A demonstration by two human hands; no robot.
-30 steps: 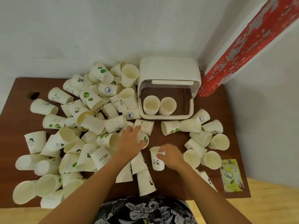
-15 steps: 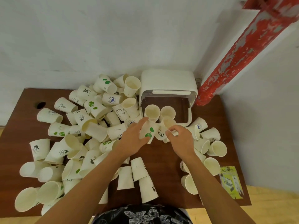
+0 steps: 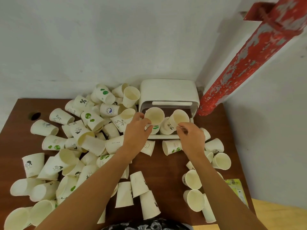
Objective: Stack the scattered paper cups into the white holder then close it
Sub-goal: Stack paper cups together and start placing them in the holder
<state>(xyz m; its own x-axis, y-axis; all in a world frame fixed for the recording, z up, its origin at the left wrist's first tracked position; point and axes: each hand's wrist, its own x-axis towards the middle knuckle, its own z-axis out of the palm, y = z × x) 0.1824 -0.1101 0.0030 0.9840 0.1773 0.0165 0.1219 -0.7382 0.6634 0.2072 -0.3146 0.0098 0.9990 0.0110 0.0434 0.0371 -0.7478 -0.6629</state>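
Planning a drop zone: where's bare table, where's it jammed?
Bare: the near-centre strip of table between the forearms, and the far-left corner around the dark hole. Jammed: the cup pile on the left; a smaller cluster right of the holder.

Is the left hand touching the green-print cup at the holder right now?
Touching. The head view shows the left hand with fingers wrapped on the green-print cup over the white holder.

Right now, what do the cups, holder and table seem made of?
Cups: thin paper, matte, rolled rims, printed pictures.
Holder: likely moulded plastic, smooth white, rounded corners; its raised lid looks clear.
Table: dark brown, slightly glossy, probably wood or laminate; unclear which.
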